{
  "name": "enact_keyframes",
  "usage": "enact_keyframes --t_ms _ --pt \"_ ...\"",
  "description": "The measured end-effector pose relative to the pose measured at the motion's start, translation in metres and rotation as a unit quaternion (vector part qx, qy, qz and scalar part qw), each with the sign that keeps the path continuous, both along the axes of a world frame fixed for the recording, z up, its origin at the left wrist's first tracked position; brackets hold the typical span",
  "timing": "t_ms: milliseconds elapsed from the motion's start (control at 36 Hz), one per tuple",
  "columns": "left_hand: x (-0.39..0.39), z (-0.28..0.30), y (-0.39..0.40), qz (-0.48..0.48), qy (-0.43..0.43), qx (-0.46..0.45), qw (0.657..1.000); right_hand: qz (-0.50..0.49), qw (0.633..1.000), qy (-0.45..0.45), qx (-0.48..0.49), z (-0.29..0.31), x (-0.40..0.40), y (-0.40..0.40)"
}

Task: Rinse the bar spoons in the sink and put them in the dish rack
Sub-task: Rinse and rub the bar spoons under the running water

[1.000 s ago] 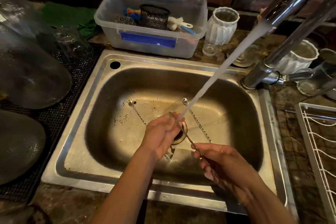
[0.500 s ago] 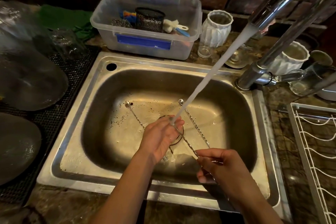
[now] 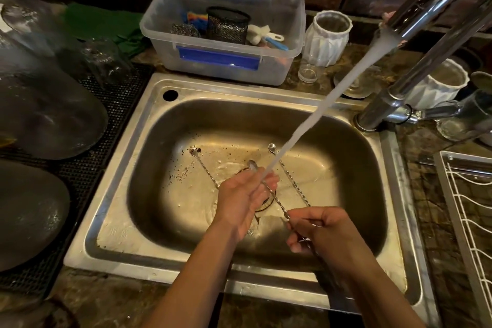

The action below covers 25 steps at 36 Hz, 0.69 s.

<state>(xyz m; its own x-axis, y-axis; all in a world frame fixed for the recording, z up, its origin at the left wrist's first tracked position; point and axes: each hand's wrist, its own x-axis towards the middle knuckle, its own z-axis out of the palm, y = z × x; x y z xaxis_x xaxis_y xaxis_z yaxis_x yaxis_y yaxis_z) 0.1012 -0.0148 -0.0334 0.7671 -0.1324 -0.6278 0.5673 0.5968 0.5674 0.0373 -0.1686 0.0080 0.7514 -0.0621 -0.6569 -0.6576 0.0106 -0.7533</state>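
A thin twisted bar spoon (image 3: 277, 204) is held over the steel sink (image 3: 149, 125), its bowl poking out past my left fingers at the drain. My right hand (image 3: 319, 234) pinches the handle end. My left hand (image 3: 243, 200) is wrapped around the upper stem, right where the water stream (image 3: 314, 117) from the tap lands. Two more bar spoons lie on the sink floor: one on the left (image 3: 203, 165), one on the right (image 3: 288, 176). The white wire dish rack (image 3: 468, 210) stands at the right edge.
The chrome tap (image 3: 415, 56) rises at the back right, with white ribbed cups and glasses around it. A clear plastic tub (image 3: 223, 61) of scrubbers sits behind the sink. Dark plates and glassware rest on a black mat (image 3: 87, 176) to the left.
My left hand has slid down the stem, so the spoon's bowl now shows past its fingers. My right hand pulled the handle slightly back. The view shifted a little.
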Motion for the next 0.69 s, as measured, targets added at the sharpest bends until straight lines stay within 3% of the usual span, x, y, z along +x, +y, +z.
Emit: enact_keyframes --t_ms 278,694 --pt "0.008 -0.001 0.007 0.048 0.003 -0.015 0.999 -0.010 1.000 -0.004 0.019 -0.018 0.027 0.012" --pt "0.017 0.003 0.000 -0.032 -0.035 0.002 0.999 -0.039 0.994 -0.035 0.093 -0.024 0.067 0.025"
